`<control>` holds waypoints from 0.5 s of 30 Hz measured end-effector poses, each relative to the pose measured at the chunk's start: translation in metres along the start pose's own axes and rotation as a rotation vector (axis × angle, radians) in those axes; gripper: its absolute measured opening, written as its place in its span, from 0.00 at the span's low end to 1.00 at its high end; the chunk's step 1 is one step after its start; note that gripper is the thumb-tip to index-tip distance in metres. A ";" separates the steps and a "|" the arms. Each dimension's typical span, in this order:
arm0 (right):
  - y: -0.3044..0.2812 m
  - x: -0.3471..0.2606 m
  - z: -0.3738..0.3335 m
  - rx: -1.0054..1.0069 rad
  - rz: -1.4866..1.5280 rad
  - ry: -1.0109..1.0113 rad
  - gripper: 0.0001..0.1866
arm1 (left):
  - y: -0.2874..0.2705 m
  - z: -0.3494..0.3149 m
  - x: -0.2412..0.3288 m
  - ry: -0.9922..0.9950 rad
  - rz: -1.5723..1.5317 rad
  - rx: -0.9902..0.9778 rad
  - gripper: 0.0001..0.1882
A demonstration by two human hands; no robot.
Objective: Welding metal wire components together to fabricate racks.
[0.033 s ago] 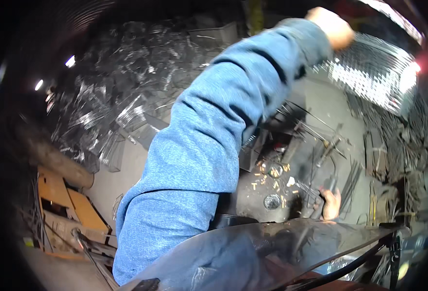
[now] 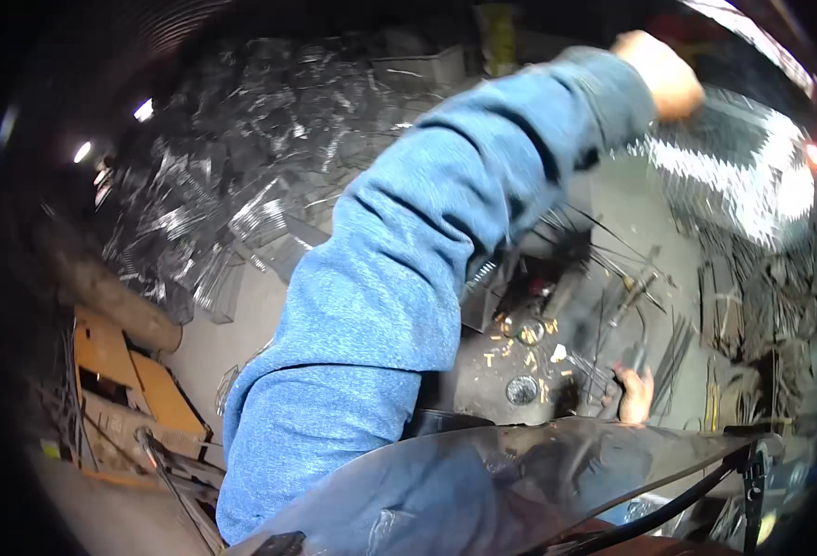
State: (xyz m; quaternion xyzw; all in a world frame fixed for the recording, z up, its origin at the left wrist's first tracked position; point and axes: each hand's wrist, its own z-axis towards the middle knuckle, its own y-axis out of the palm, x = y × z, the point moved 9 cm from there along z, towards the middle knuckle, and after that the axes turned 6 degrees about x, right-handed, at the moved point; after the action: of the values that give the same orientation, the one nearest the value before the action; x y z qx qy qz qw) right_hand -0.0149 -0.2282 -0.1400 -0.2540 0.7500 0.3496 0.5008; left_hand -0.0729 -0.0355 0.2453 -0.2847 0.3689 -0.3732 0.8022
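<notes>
**A:** ok so what's the left hand doing? All I get is a big blue sleeve running up across the middle of the shot.

**B:** yeah, it's raised way up near the top right, curled into a loose fist as far as I can see. It's blurry and overexposed, so I honestly can't tell if the fingers are pinching anything. Just past the knuckles, on the right, is a bright pile of shiny wire pieces.

**A:** and the right one?

**B:** right hand is low down, lower right of centre. Fingers look slightly spread, pointing up, and they sit among thin dark metal rods on the grey floor. Whether it's gripping a rod or only touching, can't tell, too small.

**A:** anything else near it?

**B:** left of those fingers there's a small round metal part and some scattered yellowish bits. Below the hand a curved clear sheet cuts across the bottom. Far to the left is another big heap of shiny wire stuff and some orange crates.
</notes>
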 end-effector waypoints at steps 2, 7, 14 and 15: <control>0.005 0.002 0.003 -0.031 0.023 0.030 0.16 | -0.017 -0.032 0.042 0.085 0.035 -0.150 0.10; -0.031 0.020 0.025 0.018 -0.023 -0.175 0.15 | -0.005 -0.132 0.035 0.026 -0.086 -0.495 0.11; -0.036 0.011 0.026 0.073 -0.112 -0.077 0.14 | -0.332 -0.477 -0.331 -1.282 0.944 0.965 0.32; -0.013 0.001 0.016 0.052 -0.087 -0.062 0.14 | -0.363 -0.500 -0.354 -0.976 1.054 0.656 0.27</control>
State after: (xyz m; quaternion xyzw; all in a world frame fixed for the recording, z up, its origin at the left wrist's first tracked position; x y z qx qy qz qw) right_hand 0.0038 -0.2241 -0.1486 -0.2621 0.7314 0.3155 0.5448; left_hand -0.7752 -0.0425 0.3626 0.0474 -0.0674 0.1336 0.9876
